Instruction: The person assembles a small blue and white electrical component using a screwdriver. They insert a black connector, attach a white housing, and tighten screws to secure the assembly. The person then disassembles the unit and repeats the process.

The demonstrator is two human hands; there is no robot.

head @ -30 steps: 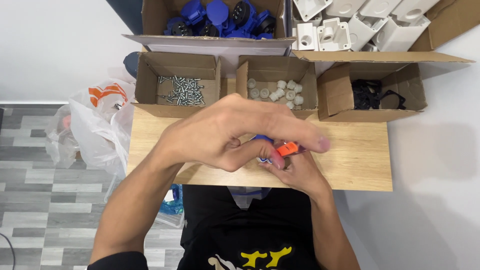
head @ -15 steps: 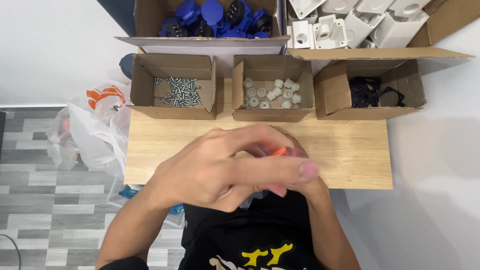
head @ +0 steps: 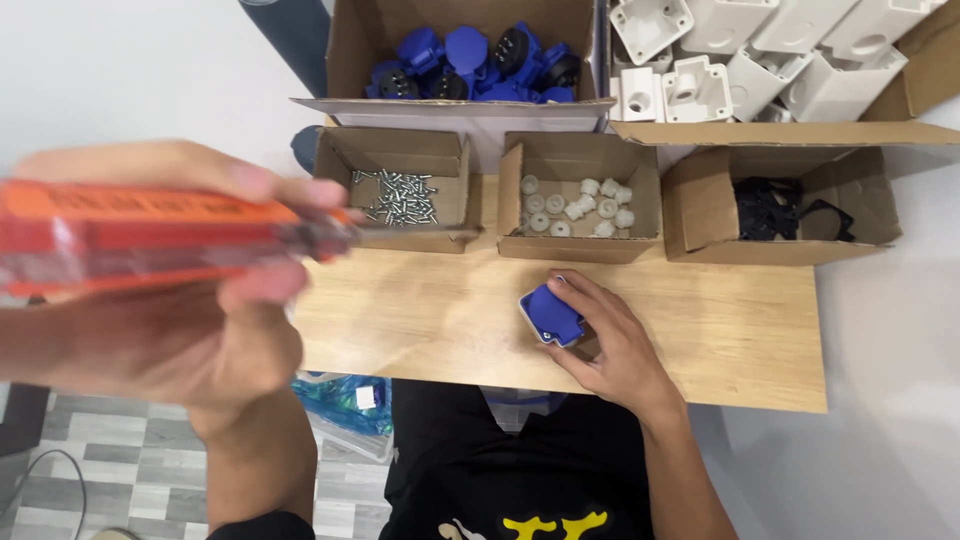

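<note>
Orange plastic fills the left of the view: the left hand (head: 170, 300), raised close to the camera and blurred, closes its fingers around the handle of a screwdriver (head: 150, 235) whose dark shaft points toward the box of screws (head: 395, 192). Lower on the wooden table (head: 740, 330), the right hand (head: 605, 345) wraps thumb and fingers about a small blue cover (head: 551, 314), holding it against the tabletop just below the box of white caps (head: 577, 200).
</note>
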